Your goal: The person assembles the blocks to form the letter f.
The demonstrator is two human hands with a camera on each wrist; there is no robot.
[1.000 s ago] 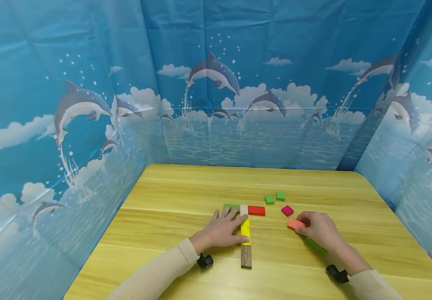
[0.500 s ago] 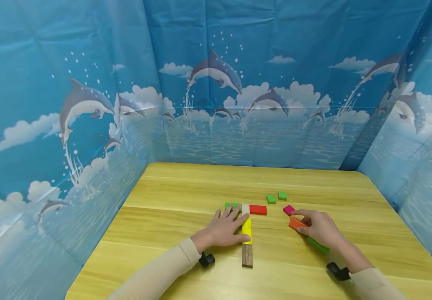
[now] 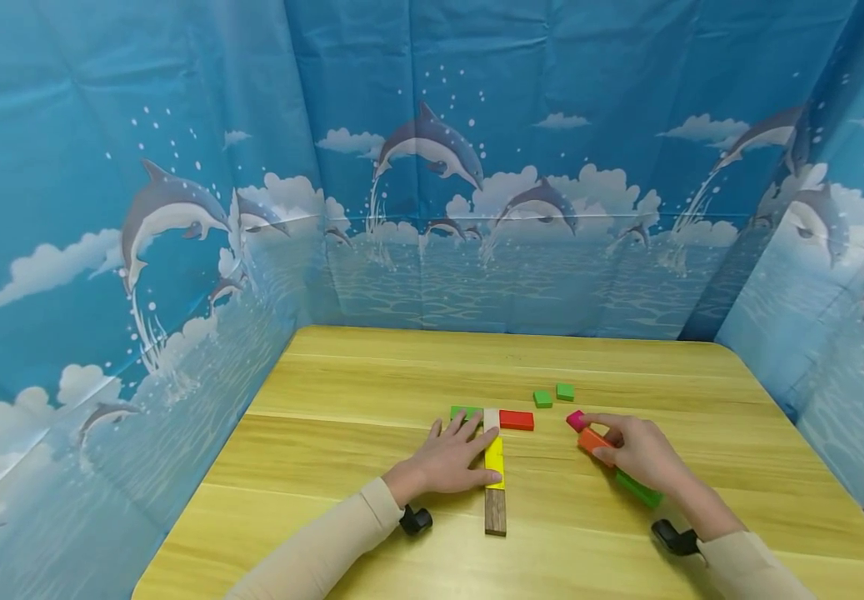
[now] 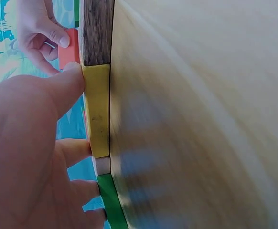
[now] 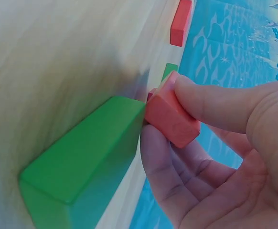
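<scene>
Orange block (image 3: pixel 593 439) | beside: pink block (image 3: pixel 575 420), long green block (image 3: pixel 637 489)

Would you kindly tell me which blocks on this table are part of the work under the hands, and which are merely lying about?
In hand:
- orange block, pinched by the right hand
- yellow block, touched by the left hand
- its row: brown block, white block, dark green block, red block

Lying about:
- two small green blocks
- magenta block
- long green block
</scene>
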